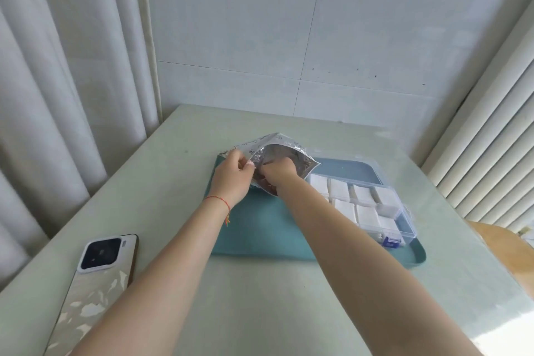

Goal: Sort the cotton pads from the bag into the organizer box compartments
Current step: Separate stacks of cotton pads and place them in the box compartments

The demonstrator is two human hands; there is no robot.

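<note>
A phone (95, 277) lies at the worktop's (260, 298) near left edge. Mid-worktop, the left hand (232, 178) pinches the bag (277, 159) mouth; the right hand (278, 172) reaches inside, fingers hidden. Next, probably lift cotton pads (361, 205) rightward into the organizer box (404, 211).

My right hand (281, 172) is sunk into the foil bag (284, 153), so my fingers and whatever they hold are hidden. My forearm covers the near-left corner of the organizer box (404, 211), and the phone (95, 283) runs off the bottom edge.
</note>
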